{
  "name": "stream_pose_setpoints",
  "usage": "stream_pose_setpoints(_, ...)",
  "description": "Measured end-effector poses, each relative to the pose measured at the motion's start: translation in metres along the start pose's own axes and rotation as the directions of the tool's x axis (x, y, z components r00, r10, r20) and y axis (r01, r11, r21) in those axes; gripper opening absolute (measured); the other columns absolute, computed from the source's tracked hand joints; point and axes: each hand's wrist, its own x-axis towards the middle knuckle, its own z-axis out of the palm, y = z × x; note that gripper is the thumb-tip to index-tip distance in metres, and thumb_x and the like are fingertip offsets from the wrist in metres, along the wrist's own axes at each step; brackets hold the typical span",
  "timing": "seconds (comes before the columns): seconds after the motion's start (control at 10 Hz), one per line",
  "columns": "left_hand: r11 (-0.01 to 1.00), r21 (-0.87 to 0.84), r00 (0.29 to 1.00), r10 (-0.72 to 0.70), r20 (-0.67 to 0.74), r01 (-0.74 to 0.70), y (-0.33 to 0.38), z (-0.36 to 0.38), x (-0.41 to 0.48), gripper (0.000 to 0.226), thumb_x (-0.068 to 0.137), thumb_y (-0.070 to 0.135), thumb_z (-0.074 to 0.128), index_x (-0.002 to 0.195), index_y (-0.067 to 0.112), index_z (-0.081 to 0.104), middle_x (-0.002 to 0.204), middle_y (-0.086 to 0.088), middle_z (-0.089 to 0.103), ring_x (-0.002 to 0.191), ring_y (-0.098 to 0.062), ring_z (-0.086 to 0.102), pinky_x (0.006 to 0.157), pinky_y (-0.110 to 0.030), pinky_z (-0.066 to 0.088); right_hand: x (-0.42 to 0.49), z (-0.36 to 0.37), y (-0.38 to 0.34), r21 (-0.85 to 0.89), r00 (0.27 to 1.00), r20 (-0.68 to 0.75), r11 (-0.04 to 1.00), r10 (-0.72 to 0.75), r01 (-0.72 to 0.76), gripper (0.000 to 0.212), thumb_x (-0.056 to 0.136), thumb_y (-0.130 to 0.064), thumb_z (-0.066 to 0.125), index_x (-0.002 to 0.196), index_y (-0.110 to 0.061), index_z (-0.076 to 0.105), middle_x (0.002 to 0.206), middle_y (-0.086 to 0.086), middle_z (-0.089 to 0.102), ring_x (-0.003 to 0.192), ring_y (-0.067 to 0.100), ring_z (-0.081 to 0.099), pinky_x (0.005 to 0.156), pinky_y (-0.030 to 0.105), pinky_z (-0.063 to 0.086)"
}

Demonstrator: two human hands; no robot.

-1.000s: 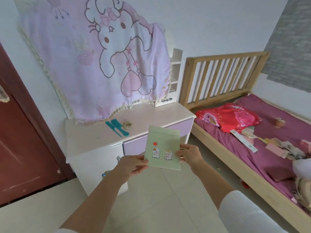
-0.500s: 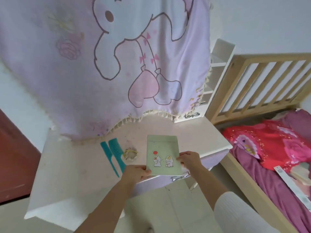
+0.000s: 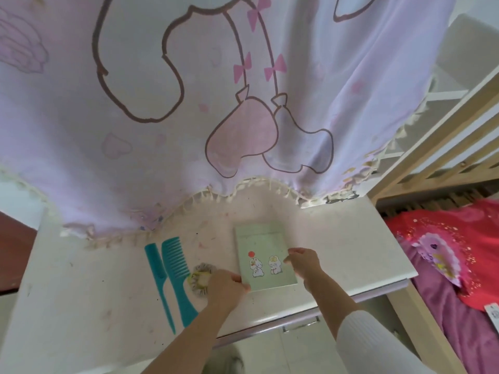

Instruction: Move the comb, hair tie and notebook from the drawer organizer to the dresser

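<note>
You've got one cam only, head-mounted, wide-angle, so no 2nd view to overlap with. It looks fwd and steeply down onto the desk [image 3: 337,238] top from the front edge, close in: the top fills the lower half of the frame. Your forearms enter from the bottom edge, both hands [image 3: 225,288] near centre. Straight ahead, the pink cloth [image 3: 189,103] hanging behind the desk fills the upper half. The right edge catches the bed [image 3: 459,265] and its wooden headboard [image 3: 445,136]. Lines bend toward the frame edges, esp. at the right.

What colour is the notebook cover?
Pale green notebook with two cartoon bunnies, head view.
</note>
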Motion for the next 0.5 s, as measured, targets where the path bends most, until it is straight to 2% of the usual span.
stream_pose_setpoints(0.1, 0.999, 0.052, 1.000, 0.000, -0.025, 0.001, 0.004, 0.004, 0.007, 0.019, 0.073, 0.014, 0.072, 0.091, 0.014, 0.078, 0.084, -0.003, 0.078, 0.052, -0.005, 0.058, 0.041, -0.012, 0.038, 0.008, 0.002, 0.001, -0.067, 1.000, 0.025, 0.998, -0.010, 0.012, 0.039, 0.079, 0.004, 0.058, 0.118, 0.004, 0.062, 0.128, 0.015, 0.062, 0.114, 0.029, 0.057, 0.093, 0.033, 0.042)
stream_pose_setpoints(0.2, 0.995, 0.101, 1.000, 0.001, -0.030, 0.002, 0.008, 0.007, 0.009, 0.019, 0.072, 0.002, 0.063, 0.061, 0.014, 0.073, 0.056, -0.001, 0.067, 0.047, -0.012, 0.053, 0.042, -0.018, 0.036, 0.006, 0.004, 0.001, -0.171, 0.998, 0.043, 0.984, -0.037, 0.044, 0.047, 0.079, 0.001, 0.057, 0.126, -0.002, 0.058, 0.131, 0.012, 0.061, 0.116, 0.027, 0.055, 0.097, 0.031, 0.040)
stream_pose_setpoints(0.3, 0.993, 0.119, 0.999, 0.004, -0.035, 0.000, 0.009, 0.005, 0.012, 0.019, 0.074, 0.000, 0.059, 0.068, 0.009, 0.074, 0.062, -0.006, 0.069, 0.051, -0.014, 0.055, 0.040, -0.018, 0.039, 0.003, 0.006, 0.001, -0.222, 0.999, 0.028, 0.974, -0.038, 0.044, 0.039, 0.076, 0.001, 0.057, 0.114, 0.002, 0.064, 0.116, 0.018, 0.068, 0.103, 0.034, 0.061, 0.091, 0.037, 0.047)
stream_pose_setpoints(0.4, 0.987, 0.158, 1.000, 0.005, 0.011, -0.007, 0.008, 0.006, 0.014, 0.020, 0.078, 0.000, 0.054, 0.076, 0.005, 0.073, 0.072, -0.009, 0.071, 0.055, -0.016, 0.057, 0.049, -0.025, 0.047, -0.003, 0.006, -0.002, -0.328, 0.997, 0.049, 0.942, -0.064, 0.076, 0.006, 0.073, -0.004, 0.059, 0.068, -0.006, 0.061, 0.069, 0.013, 0.060, 0.076, 0.037, 0.053, 0.066, 0.035, 0.044)
stream_pose_setpoints(0.5, 0.973, 0.198, 0.992, 0.124, -0.028, -0.116, 0.007, -0.001, 0.012, 0.021, 0.083, 0.007, 0.052, 0.095, 0.010, 0.069, 0.095, -0.005, 0.071, 0.076, -0.015, 0.061, 0.065, -0.027, 0.051, -0.007, -0.001, -0.016, -0.318, 0.988, 0.073, 0.936, -0.135, 0.151, 0.031, 0.080, -0.012, 0.064, 0.111, -0.006, 0.065, 0.111, 0.011, 0.067, 0.106, 0.027, 0.060, 0.091, 0.032, 0.044)
